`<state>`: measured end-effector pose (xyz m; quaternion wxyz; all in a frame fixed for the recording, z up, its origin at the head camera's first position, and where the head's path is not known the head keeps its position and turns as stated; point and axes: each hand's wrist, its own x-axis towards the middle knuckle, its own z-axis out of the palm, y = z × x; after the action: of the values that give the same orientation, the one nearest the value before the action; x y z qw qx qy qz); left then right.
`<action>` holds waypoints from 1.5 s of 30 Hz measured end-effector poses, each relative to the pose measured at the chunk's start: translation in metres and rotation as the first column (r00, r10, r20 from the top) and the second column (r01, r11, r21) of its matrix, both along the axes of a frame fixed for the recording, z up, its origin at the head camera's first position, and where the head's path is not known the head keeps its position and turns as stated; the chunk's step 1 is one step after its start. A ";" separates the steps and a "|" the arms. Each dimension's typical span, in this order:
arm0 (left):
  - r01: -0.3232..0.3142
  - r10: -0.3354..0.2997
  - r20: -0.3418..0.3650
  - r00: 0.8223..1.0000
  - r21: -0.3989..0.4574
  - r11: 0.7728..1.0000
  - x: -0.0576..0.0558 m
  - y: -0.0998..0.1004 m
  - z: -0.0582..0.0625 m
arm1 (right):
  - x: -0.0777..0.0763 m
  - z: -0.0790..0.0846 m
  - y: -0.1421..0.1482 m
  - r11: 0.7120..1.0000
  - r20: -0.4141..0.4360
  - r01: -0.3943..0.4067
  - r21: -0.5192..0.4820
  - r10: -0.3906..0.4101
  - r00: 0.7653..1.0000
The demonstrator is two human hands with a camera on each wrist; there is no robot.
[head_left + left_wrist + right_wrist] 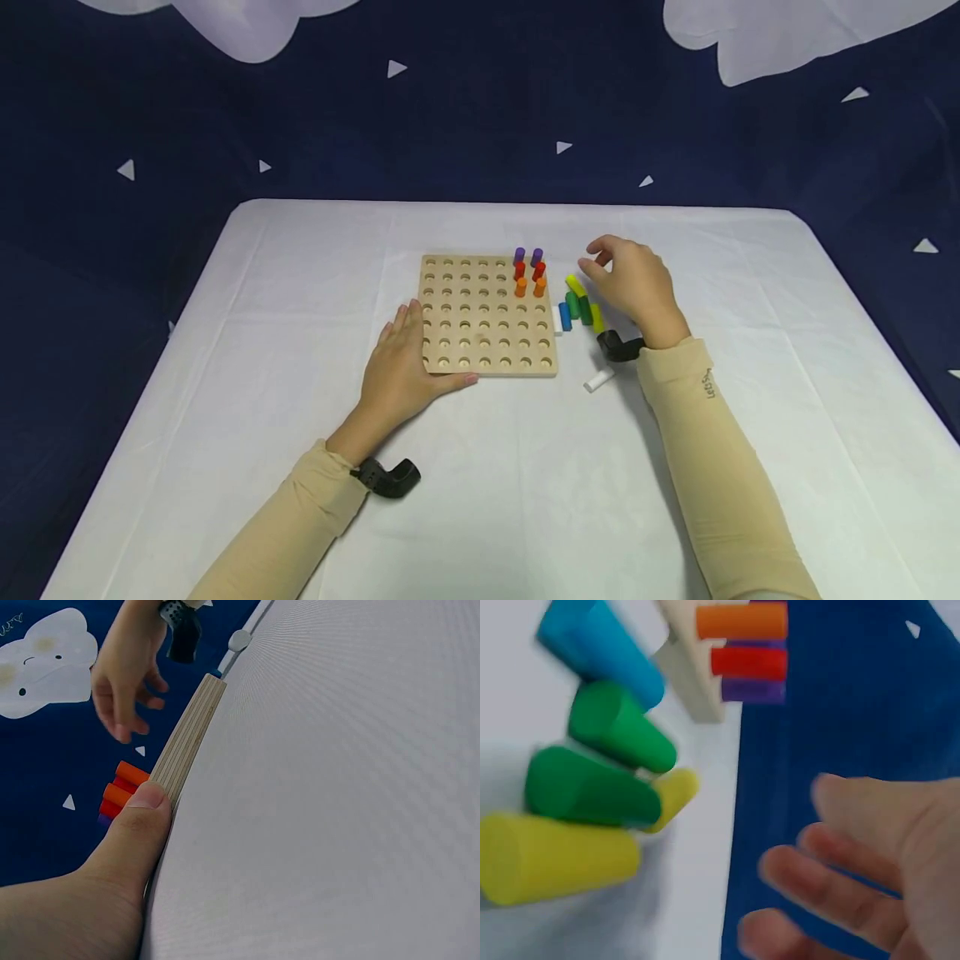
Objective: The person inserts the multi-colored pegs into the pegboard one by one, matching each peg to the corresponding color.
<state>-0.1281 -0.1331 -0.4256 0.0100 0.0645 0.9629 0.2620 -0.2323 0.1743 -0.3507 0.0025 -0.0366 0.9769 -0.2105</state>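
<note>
A wooden pegboard [483, 327] with rows of round holes lies on the table. Along its left edge rests my left hand [397, 367], fingers straight, while the thumb [142, 806] presses the front edge. Pairs of purple [537, 257], red [539, 270] and orange pegs [540, 287] stand in the board's far right corner. My right hand [633, 279] hovers beyond the loose pegs with loosely bent fingers and nothing in them. Below it lie two yellow pegs [562, 859], two green pegs [592, 787] and a blue peg [600, 649].
A white peg [557, 321] lies against the board's right edge. Another white peg [599, 381] is nearer the front, below the right wrist. White cloth [480, 500] covers the table, and a dark blue curtain [465, 125] hangs behind it.
</note>
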 end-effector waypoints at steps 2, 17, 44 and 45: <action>0.001 -0.001 0.000 1.000 -0.003 1.000 0.000 0.000 0.000 | -0.003 -0.005 0.002 0.999 0.063 -0.008 0.036 0.006 0.998; 0.010 -0.009 0.020 1.000 -0.015 1.000 -0.001 0.001 0.000 | -0.005 -0.023 0.000 0.987 0.106 -0.050 0.151 0.034 0.994; 0.002 -0.002 0.010 1.000 0.001 1.000 -0.001 0.000 -0.001 | 0.030 0.018 -0.039 0.981 0.056 -0.196 -0.002 0.196 0.979; 0.003 -0.004 0.009 1.000 0.001 1.000 -0.001 0.000 -0.001 | 0.032 0.017 -0.042 0.978 0.051 -0.208 -0.005 0.208 0.977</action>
<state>-0.1292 -0.1333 -0.4262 0.0148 0.0650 0.9626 0.2628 -0.2007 0.1321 -0.3333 0.0495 -0.1331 0.9673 -0.2100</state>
